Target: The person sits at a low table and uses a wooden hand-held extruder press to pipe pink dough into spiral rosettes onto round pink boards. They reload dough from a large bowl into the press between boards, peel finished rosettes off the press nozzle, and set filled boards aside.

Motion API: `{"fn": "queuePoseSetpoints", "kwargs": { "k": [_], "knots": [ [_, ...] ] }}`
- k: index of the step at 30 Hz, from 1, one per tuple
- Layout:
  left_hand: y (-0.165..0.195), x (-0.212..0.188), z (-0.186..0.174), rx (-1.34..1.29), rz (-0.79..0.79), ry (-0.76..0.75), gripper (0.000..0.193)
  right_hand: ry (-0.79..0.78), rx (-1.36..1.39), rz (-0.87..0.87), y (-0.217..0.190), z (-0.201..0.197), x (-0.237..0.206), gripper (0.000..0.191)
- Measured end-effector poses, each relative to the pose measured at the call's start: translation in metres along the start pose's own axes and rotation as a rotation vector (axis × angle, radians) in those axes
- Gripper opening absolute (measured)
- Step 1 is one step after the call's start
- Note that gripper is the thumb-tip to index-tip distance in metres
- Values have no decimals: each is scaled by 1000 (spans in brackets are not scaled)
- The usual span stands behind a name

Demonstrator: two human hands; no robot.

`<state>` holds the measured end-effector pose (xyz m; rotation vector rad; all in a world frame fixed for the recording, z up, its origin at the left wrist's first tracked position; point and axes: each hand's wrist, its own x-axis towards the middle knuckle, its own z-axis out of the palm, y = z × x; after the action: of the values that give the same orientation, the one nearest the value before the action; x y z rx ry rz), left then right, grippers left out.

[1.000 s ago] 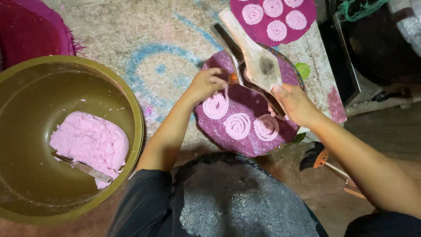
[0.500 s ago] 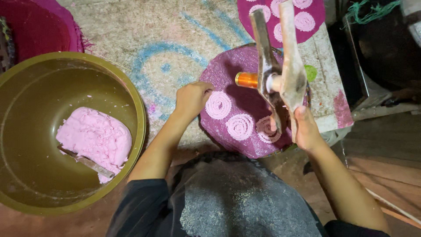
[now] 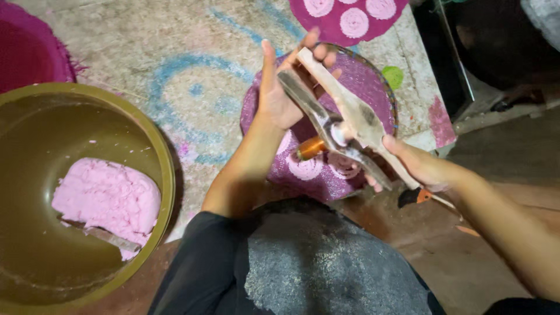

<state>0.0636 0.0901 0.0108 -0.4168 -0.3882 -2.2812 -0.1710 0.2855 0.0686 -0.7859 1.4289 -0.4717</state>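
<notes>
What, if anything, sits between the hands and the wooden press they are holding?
Nothing visible. The left hand touches the upper ends of the wooden press directly, and the right hand grips its lower handles, above the purple mat.

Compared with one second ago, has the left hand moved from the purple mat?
Yes. The left hand has risen off the purple mat, where it touched a pink spiral, and now meets the upper end of the wooden press.
</notes>
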Motion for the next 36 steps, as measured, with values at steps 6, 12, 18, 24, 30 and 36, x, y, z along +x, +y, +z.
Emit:
{"fn": "queuePoseSetpoints", "kwargs": {
  "k": [6, 12, 18, 24, 30, 36],
  "knots": [
    [-35, 40, -25, -177, 99, 117, 50, 167, -426, -138, -26, -21, -6, 69],
    [-24, 44, -36, -122, 122, 158, 51, 304, -505, -220, -14, -8, 13, 68],
    [-33, 57, -27, -94, 162, 228, 51, 305, -489, -141, -31, -20, 2, 64],
    [-9, 57, -10, 0, 188, 216, 51, 246, -399, -227, -43, -7, -3, 61],
    [-30, 65, 0, -85, 178, 231, 50, 315, -520, -185, -53, -23, -27, 62],
    [-4, 76, -2, -5, 194, 214, 51, 289, -482, -266, -60, -13, -8, 64]
  ]
}}
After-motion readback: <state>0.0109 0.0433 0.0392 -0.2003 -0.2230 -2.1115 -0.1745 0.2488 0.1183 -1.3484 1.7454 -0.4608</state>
